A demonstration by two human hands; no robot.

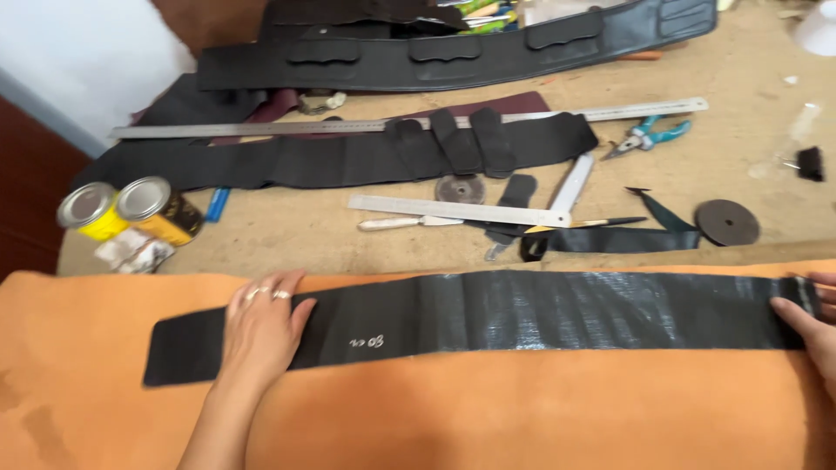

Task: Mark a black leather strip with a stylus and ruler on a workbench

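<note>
Both hands lie flat, fingers open, on a long black strip point(522, 315): left hand point(259, 320) near its left end, right hand point(808, 326) at its right end. It rests on orange leather point(488, 409) covering the tabletop point(287, 228); steel rulers point(453, 210), pliers point(649, 137) and two tins point(131, 209) lie beyond.

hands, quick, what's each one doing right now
Left hand: open, palm flat on the long black strip.
Right hand: fingers extended on the strip's far right end; partly out of view.
</note>
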